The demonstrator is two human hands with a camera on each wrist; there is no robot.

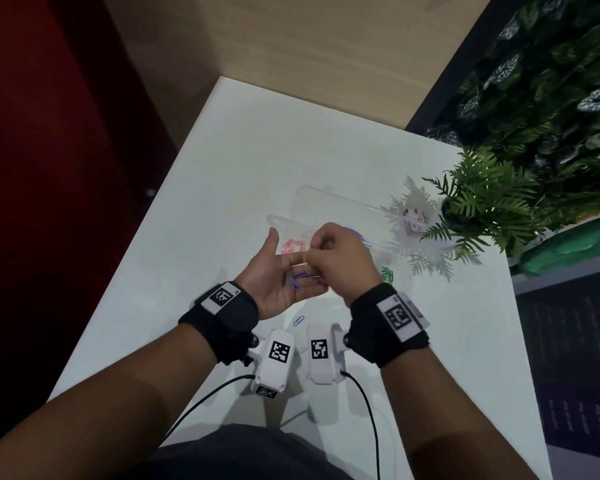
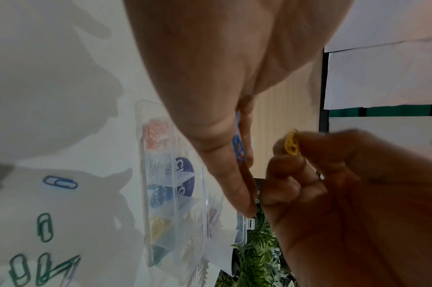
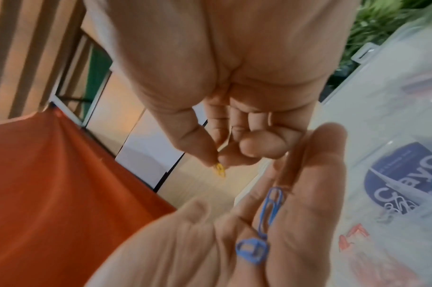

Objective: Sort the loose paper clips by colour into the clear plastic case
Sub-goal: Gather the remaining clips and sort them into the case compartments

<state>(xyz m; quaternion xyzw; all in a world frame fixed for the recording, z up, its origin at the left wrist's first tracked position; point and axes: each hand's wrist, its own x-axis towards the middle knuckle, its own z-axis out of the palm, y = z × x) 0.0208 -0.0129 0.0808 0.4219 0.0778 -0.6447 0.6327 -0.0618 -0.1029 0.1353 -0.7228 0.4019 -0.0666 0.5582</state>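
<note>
My left hand [image 1: 279, 271] is held palm up above the table, fingers straight, with blue paper clips [image 1: 296, 278] lying across them. Those blue clips [image 3: 271, 205] show plainly in the right wrist view. Just over the left fingers, my right hand [image 1: 338, 258] pinches a yellow paper clip [image 2: 292, 143] between thumb and forefinger. The clear plastic case [image 1: 343, 213] lies open behind both hands. Its compartments hold red clips [image 2: 156, 134], blue clips [image 2: 159, 194] and yellow clips [image 2: 161, 227].
One loose blue clip [image 1: 299, 320] lies on the white table [image 1: 243, 157] near my wrists. Loose green clips [image 1: 388, 274] lie right of my right hand, before a potted fern [image 1: 482, 199]. The table's left edge drops to a dark red wall.
</note>
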